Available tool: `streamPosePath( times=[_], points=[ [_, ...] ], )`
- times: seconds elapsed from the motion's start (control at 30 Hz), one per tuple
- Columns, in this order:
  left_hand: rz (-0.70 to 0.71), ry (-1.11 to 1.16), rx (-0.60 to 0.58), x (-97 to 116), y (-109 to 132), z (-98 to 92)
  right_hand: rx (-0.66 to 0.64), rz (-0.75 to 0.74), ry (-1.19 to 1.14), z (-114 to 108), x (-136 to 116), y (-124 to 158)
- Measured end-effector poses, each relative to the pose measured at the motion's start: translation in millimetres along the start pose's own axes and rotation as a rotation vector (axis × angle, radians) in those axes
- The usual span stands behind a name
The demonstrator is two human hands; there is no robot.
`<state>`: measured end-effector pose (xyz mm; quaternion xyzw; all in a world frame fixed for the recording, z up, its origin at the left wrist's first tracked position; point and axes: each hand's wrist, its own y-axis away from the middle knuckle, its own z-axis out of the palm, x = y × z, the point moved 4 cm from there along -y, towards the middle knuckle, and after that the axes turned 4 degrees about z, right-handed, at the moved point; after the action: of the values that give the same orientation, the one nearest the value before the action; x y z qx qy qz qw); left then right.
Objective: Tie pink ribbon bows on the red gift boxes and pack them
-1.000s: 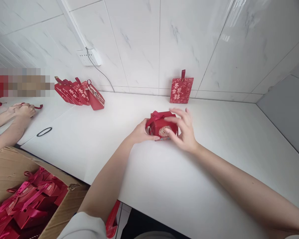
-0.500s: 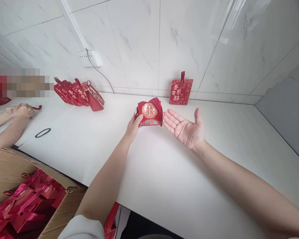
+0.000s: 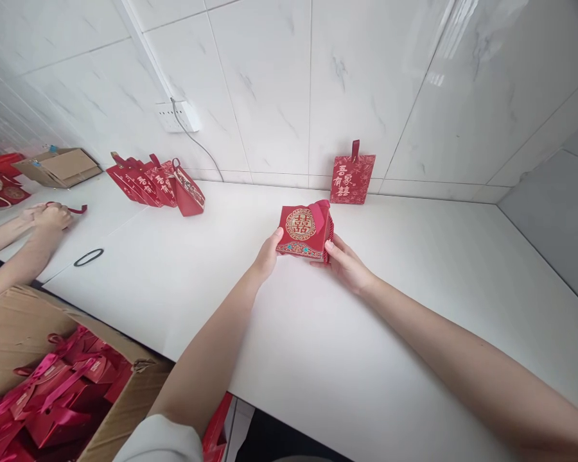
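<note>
Between my two hands is a red gift box (image 3: 293, 239) with a round gold emblem, a patterned band along its lower edge, a pink ribbon on top and red cord at its right side. My left hand (image 3: 268, 253) grips its left edge, thumb on the front. On the opposite side my right hand (image 3: 347, 263) is closed round the right edge, its thumb by the cord and some fingers hidden underneath. Behind it, a flat red bag (image 3: 351, 179) with gold lettering and a ribbon loop leans upright against the wall.
Several red bags (image 3: 144, 183) stand in a row at back left. A black ring (image 3: 88, 258) lies on the white table (image 3: 279, 346). A carton (image 3: 139, 385) of red boxes stands lower left. Another person's hands (image 3: 52, 216) hold a red ribbon; a cardboard box (image 3: 60, 168) sits beyond.
My right hand, previously open with palm up beside the gift box, has closed on its right side. The box has shifted slightly right and towards me, and its front has turned.
</note>
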<state>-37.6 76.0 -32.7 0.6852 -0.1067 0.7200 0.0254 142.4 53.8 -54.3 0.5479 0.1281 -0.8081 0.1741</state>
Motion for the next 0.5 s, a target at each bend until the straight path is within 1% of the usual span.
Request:
streamPosePath(
  times=[0.07, 0.17, 0.23, 0.3, 0.4, 0.5],
  points=[
    [-0.048, 0.027, -0.041, -3.1, 0.7, 5.3, 0.007, -0.013, -0.021, 3.9, -2.0, 1.4],
    [-0.067, 0.080, -0.072, -4.9, 0.8, 10.4, 0.022, -0.002, -0.072, 5.1, -5.1, 1.6],
    [-0.078, 0.178, -0.074, -4.2, 1.1, 13.0, 0.009, 0.000, -0.129, 5.0, -6.4, 1.2],
    [-0.101, 0.303, -0.055, -2.3, 1.7, 15.0, -0.005, -0.029, -0.167, 4.8, -7.8, 1.1],
    [-0.151, 0.426, -0.047, 0.5, 2.7, 17.2, 0.028, -0.105, -0.091, 4.2, -9.9, 1.9],
    [-0.194, 0.450, -0.074, -0.9, 1.7, 16.9, 0.086, -0.133, 0.026, 4.8, -9.9, 3.2]
  ],
)
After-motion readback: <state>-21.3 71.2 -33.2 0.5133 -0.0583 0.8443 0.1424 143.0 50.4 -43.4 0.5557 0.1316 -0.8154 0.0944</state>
